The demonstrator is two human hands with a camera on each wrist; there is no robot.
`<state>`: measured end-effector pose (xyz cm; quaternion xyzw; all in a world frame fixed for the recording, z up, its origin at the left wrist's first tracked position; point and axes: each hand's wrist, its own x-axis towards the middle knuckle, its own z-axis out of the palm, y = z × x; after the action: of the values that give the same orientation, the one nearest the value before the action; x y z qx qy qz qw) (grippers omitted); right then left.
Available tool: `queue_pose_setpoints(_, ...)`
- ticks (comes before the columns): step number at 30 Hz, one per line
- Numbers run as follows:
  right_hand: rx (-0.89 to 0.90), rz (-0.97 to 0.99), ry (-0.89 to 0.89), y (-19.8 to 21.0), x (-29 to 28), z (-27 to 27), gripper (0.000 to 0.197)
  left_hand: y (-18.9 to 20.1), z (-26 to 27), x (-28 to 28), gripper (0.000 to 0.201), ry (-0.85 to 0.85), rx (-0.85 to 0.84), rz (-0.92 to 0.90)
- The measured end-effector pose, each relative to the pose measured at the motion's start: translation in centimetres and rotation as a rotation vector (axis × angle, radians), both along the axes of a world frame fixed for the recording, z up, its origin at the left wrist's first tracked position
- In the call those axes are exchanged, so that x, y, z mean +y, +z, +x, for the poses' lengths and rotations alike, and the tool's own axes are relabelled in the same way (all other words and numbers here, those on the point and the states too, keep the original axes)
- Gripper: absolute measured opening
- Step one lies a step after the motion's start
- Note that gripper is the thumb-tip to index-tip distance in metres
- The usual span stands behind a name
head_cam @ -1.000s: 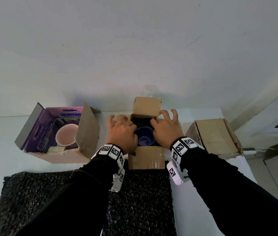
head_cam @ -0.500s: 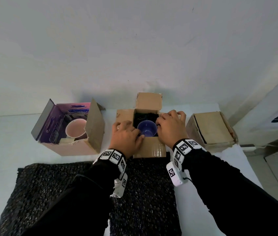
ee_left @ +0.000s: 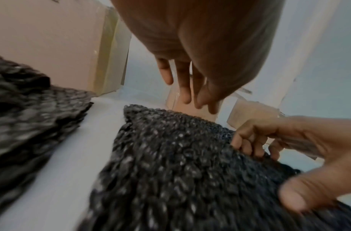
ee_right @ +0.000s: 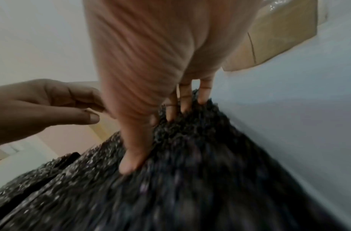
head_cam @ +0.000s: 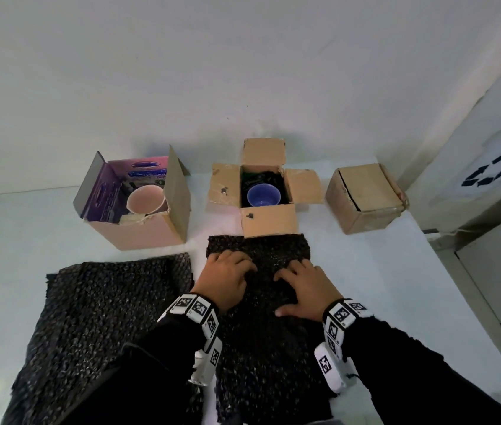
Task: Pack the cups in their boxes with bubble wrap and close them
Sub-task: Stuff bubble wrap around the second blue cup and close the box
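Hovering over far left corner of bubble wrap (head_cam: 261, 348) with left hand (head_cam: 224, 279), fingers relaxed, nothing held. Pressing same sheet with spread right hand (head_cam: 306, 289), thumb and fingertips down. Spotted just beyond sheet: blue cup (head_cam: 263, 194) inside open box (head_cam: 269, 220).

closed box (head_cam: 366, 194) at 2 o'clock: contents hidden | purple box (head_cam: 102, 191) at 10 o'clock: lettering unreadable, pink cup (head_cam: 146, 199) base behind wall | bubble wrap (head_cam: 258, 348): cut off at 6 o'clock edge, blurred in both wrist views
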<state>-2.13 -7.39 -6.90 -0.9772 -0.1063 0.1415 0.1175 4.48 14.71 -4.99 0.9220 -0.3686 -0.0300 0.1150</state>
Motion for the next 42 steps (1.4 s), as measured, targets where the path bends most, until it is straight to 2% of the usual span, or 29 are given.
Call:
queue_pose_setpoints(2, -0.050, 0.002, -0.029, -0.3, 0.4, -0.6, 0.048, -0.3, -0.8, 0.6, 0.045, -0.006, 0.105, 0.081)
queue_pose_setpoints(4, -0.148, 0.058, -0.031, -0.3, 0.8, -0.9, 0.027, -0.4, -1.3, 1.3, 0.051, 0.003, 0.125, 0.078)
queue_pose_setpoints(6, -0.228, 0.147, -0.028, 0.1, 0.8, -1.0, 0.024, -0.4, -1.4, 1.8, 0.065, -0.006, 0.085, 0.036)
queue_pose_setpoints(8, -0.278, 0.233, -0.018, 1.1, 0.8, -0.7, 0.030, -0.1, -1.0, 2.0, 0.074, -0.032, 0.057, 0.004)
queue_pose_setpoints(10, -0.314, 0.327, -0.048, 2.7, 0.9, -0.3, 0.028, 0.3, -0.3, 1.6, 0.065, -0.084, 0.039, 0.014)
queue_pose_setpoints(12, -0.381, 0.431, -0.132, 4.2, 0.9, 0.0, 0.025, 1.2, 0.0, 0.9, 0.046, -0.087, 0.073, -0.044)
queue_pose_setpoints(14, -0.439, 0.520, -0.236, 5.3, 0.8, -0.1, 0.038, 2.3, -0.3, 0.0, 0.028, 0.007, 0.198, -0.193)
queue_pose_setpoints(17, -0.282, 0.584, -0.359, 6.1, 0.6, -0.3, 0.102, 3.6, -0.6, -0.9, 0.021, 0.119, 0.235, -0.404)
queue_pose_setpoints(18, -0.224, 0.588, -0.389, 6.1, 0.6, -0.3, 0.111, 4.0, -0.6, -1.3, 0.021, 0.132, 0.222, -0.442)
queue_pose_setpoints(19, -0.206, 0.607, -0.415, 6.0, 0.4, -0.1, 0.109, 4.4, -0.6, -1.7, 0.021, 0.142, 0.217, -0.463)
queue_pose_setpoints(23, -0.217, 0.696, -0.508, 6.5, -0.4, 1.3, 0.051, 5.7, 0.1, -2.3, 0.022, 0.141, 0.194, -0.508)
queue_pose_setpoints(26, -0.118, 0.768, -0.470, 8.3, -1.3, 2.3, 0.036, 6.7, 0.8, -1.5, 0.038, 0.050, 0.097, -0.437)
queue_pose_setpoints(28, -0.053, 0.724, -0.400, 9.5, -2.0, 3.0, 0.033, 7.5, 1.6, -1.1, 0.048, -0.033, 0.051, -0.298)
queue_pose_setpoints(31, 0.005, 0.669, -0.334, 11.1, -1.9, 4.1, 0.034, 8.2, 2.8, -1.1, 0.041, -0.058, 0.029, -0.163)
queue_pose_setpoints(34, 0.035, 0.773, -0.360, 12.9, -1.4, 5.1, 0.033, 8.9, 3.4, -1.4, 0.036, -0.003, 0.089, -0.212)
queue_pose_setpoints(36, 0.069, 0.832, -0.375, 14.0, -1.4, 5.3, 0.037, 9.6, 3.6, -1.8, 0.040, 0.031, 0.156, -0.263)
queue_pose_setpoints(38, 0.079, 0.752, -0.295, 14.5, -1.8, 5.6, 0.047, 10.5, 3.8, -2.3, 0.050, 0.004, 0.173, -0.323)
queue_pose_setpoints(40, 0.049, 0.580, -0.245, 14.6, -2.3, 6.4, 0.043, 11.1, 4.6, -3.0, 0.052, -0.037, 0.205, -0.358)
queue_pose_setpoints(42, 0.025, 0.512, -0.248, 14.5, -2.7, 7.4, 0.036, 11.2, 5.5, -3.5, 0.045, -0.047, 0.261, -0.369)
